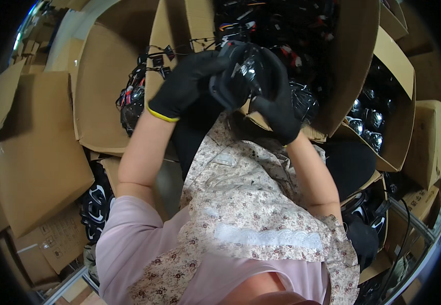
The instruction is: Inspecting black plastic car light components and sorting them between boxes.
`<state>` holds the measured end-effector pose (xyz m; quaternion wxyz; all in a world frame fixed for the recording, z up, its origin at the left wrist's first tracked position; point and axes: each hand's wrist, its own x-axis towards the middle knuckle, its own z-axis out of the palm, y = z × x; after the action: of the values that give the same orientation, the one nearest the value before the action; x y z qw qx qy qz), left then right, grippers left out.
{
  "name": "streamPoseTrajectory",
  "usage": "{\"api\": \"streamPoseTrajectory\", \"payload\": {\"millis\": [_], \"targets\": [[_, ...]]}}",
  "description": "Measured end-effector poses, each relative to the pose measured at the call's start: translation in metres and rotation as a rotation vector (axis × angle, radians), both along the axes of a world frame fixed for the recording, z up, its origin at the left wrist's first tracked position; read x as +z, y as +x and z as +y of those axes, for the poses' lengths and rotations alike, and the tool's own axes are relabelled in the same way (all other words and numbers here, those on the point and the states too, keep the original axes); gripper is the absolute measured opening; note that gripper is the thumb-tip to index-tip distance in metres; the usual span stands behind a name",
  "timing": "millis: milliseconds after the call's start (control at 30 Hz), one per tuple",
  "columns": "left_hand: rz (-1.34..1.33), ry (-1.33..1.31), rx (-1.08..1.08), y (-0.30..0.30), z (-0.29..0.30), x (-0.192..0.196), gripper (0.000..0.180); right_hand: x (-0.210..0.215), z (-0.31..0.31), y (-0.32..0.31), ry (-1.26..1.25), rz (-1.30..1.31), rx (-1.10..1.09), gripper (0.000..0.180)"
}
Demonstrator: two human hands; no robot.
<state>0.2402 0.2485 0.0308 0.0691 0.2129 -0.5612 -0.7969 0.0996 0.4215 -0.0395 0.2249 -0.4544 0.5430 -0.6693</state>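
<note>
Gloved hands (186, 80) (280, 104) hold a glossy black item (238, 75) between them.

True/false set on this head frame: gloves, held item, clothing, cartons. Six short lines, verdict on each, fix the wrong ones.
1. The left hand and right hand wear black gloves. True.
2. Both hands are on a dark glossy item. True.
3. The left glove's cuff edge is red. False: it is yellow.
4. The apron is plain blue. False: it has a small floral print on a pale ground.
5. The large open carton ahead, right of centre, contains dark items. True.
6. The left sleeve reaches the wrist. False: it is short, and the left forearm is bare.
</note>
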Motion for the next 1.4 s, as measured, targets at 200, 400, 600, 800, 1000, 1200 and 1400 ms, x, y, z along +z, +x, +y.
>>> {"api": "streamPoseTrajectory", "payload": {"millis": [200,400,600,800,1000,1200,1400], "targets": [[0.199,-0.489,0.237,0.017,0.064,-0.037,0.058,0.0,-0.021,0.041,-0.123,-0.69,0.068,0.086],[0.102,-0.899,0.398,0.015,0.061,-0.054,0.039,-0.021,-0.025,0.018,-0.051,-0.304,-0.089,0.096],[0.184,-0.992,0.381,0.015,0.053,-0.064,0.031,-0.013,-0.014,0.016,0.028,0.486,-0.398,0.103],[0.198,-0.785,0.352,0.013,0.062,-0.055,0.032,-0.012,-0.009,0.015,-0.017,0.57,-0.457,0.101],[0.264,-0.805,0.348,0.01,0.066,-0.06,0.033,-0.007,-0.009,0.02,0.012,0.697,-0.569,0.099],[0.131,-0.467,0.567,0.001,0.065,-0.077,0.031,-0.014,-0.006,0.029,0.029,0.497,-0.465,0.083],[0.158,-0.485,0.45,0.011,0.05,-0.073,0.03,0.004,-0.011,0.014,0.218,0.043,-0.354,0.031]]}}
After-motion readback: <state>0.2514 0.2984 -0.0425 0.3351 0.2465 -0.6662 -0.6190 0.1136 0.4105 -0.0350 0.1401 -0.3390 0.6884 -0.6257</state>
